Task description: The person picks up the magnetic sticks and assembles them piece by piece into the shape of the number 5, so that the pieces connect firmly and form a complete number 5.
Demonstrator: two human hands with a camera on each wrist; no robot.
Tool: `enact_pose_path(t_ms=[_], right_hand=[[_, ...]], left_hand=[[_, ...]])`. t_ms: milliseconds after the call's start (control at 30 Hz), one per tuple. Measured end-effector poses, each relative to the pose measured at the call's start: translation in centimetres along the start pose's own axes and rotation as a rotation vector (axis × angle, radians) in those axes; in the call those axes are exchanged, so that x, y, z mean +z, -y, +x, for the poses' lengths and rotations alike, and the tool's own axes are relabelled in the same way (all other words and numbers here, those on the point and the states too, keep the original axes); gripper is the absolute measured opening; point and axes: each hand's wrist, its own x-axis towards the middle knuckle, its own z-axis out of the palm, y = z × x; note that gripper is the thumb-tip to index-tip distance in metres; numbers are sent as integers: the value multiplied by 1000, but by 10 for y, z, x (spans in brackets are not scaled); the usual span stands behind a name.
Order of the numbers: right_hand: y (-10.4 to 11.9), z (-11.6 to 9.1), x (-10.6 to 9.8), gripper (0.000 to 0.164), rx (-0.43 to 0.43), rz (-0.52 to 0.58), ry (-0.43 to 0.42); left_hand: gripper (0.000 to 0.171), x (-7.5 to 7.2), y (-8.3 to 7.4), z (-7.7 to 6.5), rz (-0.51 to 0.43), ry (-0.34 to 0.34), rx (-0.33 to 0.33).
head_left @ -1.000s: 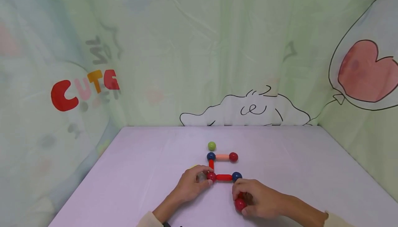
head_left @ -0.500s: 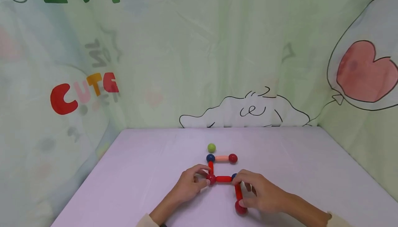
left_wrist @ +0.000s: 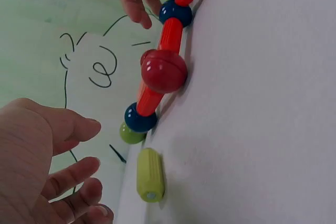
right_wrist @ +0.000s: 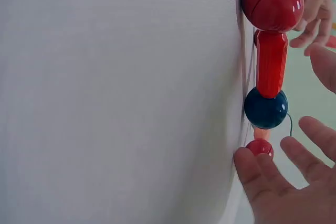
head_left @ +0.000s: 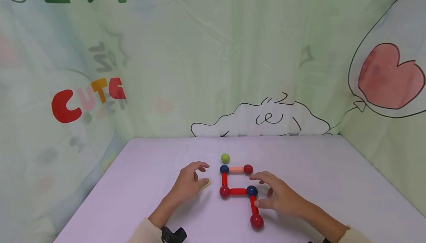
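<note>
A chain of magnetic rods and balls lies on the table. Its pink rod [head_left: 236, 169] joins a red ball [head_left: 248, 169] to a blue ball [head_left: 224, 169]. From there a red rod [head_left: 224, 179] runs to a second red ball [head_left: 225, 192], and another red rod [head_left: 238, 191] reaches a second blue ball [head_left: 252, 191]. The nearest red rod [right_wrist: 271, 64] ends in a red ball [head_left: 256, 221]. My left hand [head_left: 189, 182], fingers loosely bent, is by a yellow-green rod [left_wrist: 150, 176], holding nothing. Beside the nearest rod, my right hand [head_left: 281, 196] has its fingers spread and grips nothing.
A loose green ball [head_left: 225, 158] sits just behind the far blue ball. The pale table [head_left: 149, 169] ends at a printed curtain [head_left: 166, 69] behind it and at the left. A dark wrist device [head_left: 173, 235] shows at the left sleeve.
My left hand has left the red ball and moved left toward the yellow-green rod. My right hand has let go of the nearest rod and its red ball, and its fingers have spread.
</note>
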Motion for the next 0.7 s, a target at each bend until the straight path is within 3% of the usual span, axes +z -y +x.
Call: enact_pose_path(t_ms=[267, 467, 700], right_hand=[[-8, 1, 9, 68, 2, 112, 62], [-11, -1, 8, 68, -2, 96, 80], [-16, -1, 11, 67, 7, 128, 64]], left_hand=[[34, -3, 14, 8, 80, 56, -124], [30, 3, 20, 8, 141, 123, -90], [24, 5, 17, 5, 174, 122, -65]])
